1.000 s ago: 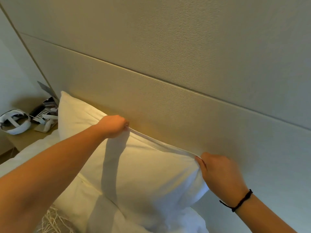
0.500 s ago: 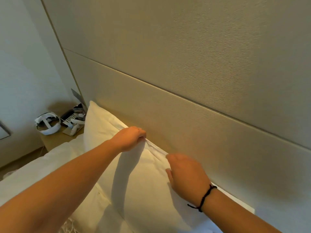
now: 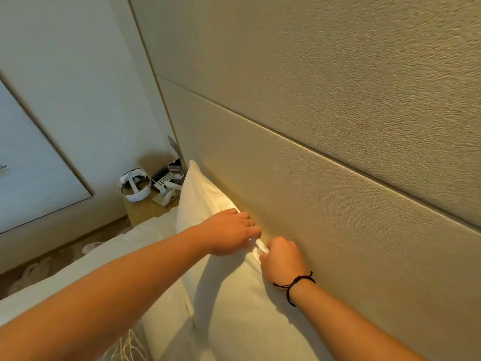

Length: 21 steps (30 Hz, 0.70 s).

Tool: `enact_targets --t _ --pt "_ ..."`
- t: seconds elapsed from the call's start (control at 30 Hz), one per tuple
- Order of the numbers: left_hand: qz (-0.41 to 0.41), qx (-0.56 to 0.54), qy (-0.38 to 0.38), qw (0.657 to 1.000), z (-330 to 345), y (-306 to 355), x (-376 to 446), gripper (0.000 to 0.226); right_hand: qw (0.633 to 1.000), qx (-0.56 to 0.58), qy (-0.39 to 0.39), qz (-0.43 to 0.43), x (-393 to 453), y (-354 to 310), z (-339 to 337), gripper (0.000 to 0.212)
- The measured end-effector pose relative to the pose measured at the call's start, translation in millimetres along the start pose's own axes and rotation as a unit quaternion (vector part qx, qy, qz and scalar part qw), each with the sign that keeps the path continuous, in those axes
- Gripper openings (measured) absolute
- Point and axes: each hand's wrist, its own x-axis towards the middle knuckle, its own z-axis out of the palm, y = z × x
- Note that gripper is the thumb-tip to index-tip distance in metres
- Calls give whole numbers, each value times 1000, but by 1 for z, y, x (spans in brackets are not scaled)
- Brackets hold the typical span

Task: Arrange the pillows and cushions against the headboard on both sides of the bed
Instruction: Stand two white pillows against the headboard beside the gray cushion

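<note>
At the white fabric pillow's (image 3: 234, 303) top seam, your right hand (image 3: 282, 260) has slid toward 9 o'clock; it and your left hand (image 3: 229, 231) now pinch there together, settling it against the beige textured headboard (image 3: 325, 204).

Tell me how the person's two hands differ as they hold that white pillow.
The left hand wears a thin ring on one finger, while the right hand has a black cord bracelet at its wrist. The left hand grips further along the pillow's top edge, toward the bedside table; the right hand grips nearer the camera. Both pinch that edge right beside the headboard.
</note>
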Motion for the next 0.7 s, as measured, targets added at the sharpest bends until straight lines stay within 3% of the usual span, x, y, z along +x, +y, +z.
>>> enact_targets --t 0.1,0.2,0.33,0.5,0.7 --pt "-38 65 -10 997 7 -45 2 16 997 -54 51 -33 5 -2 -2 38" --pt "-140 116 -15 983 9 -95 3 21 986 -124 83 -77 9 -8 -10 37" --pt "-279 121 -20 953 12 -144 6 26 975 -183 70 -106 6 -10 -16 36" --pt "-354 87 10 931 18 -162 32 25 971 -187 67 -130 11 -10 -16 28" --pt "-472 -59 88 875 64 -132 49 20 950 -162 176 -203 14 -7 -9 52"
